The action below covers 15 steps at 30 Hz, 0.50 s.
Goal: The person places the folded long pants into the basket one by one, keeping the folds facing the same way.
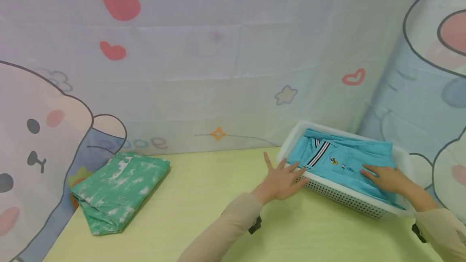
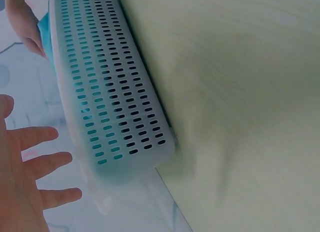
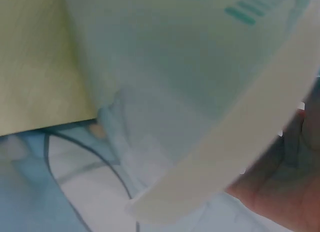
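Observation:
A folded light-blue garment [image 1: 349, 173] with striped trim, a button and a small embroidered emblem lies in a white perforated basket [image 1: 338, 195] at the right of the table. On its right part rests my right hand [image 1: 387, 178], fingers extended. In the right wrist view, the basket's pale rim [image 3: 240, 142] partly covers that hand [image 3: 285, 192]. My left hand [image 1: 282, 181] is spread beside the basket's front left corner, holding nothing. The left wrist view shows its fingers splayed [image 2: 55, 167] near the basket's wall [image 2: 112, 92]; whether they touch the rim, I cannot tell.
A folded green garment with white blotches [image 1: 121, 191] lies at the table's left end. Behind the pale yellow-green table [image 1: 204, 197] hangs a printed cloth [image 1: 204, 60], and another stretch of it borders the basket's right side.

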Available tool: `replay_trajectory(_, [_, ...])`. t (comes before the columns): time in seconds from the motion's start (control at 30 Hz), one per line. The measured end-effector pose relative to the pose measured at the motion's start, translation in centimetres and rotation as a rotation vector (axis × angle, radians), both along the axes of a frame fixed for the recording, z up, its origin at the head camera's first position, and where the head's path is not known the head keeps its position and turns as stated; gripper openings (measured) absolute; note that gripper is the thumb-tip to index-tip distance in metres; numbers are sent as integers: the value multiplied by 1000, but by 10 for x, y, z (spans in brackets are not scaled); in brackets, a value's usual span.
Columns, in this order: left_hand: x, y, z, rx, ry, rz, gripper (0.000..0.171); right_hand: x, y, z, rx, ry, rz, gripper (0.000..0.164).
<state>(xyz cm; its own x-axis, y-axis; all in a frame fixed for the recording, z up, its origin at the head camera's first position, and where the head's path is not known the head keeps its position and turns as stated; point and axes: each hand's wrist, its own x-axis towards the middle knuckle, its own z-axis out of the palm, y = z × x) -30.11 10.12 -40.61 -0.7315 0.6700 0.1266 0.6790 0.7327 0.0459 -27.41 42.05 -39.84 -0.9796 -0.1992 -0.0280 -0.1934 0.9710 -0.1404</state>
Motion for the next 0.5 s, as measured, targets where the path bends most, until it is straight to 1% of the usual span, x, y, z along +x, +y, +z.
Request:
replay_trajectory(0.1, [7,-7,1,16,2,-5,55,7,-12,3,-49,29,15,53])
replay_trajectory(0.23, [17,-18,1,34,8,-10,52,16,-27,4,-107,53,34,50])
replay_trajectory(0.27, [19,-21,0,41,15,-11,52,18,-30,4,-110,51,26,50])
replay_trajectory(0.4, [26,-29,-3,67,38,-13,49,24,-40,3,-132,96,7,49])
replay_trajectory(0.5, [29,-35,-6,73,53,-13,47,28,-46,2,-138,168,-8,47])
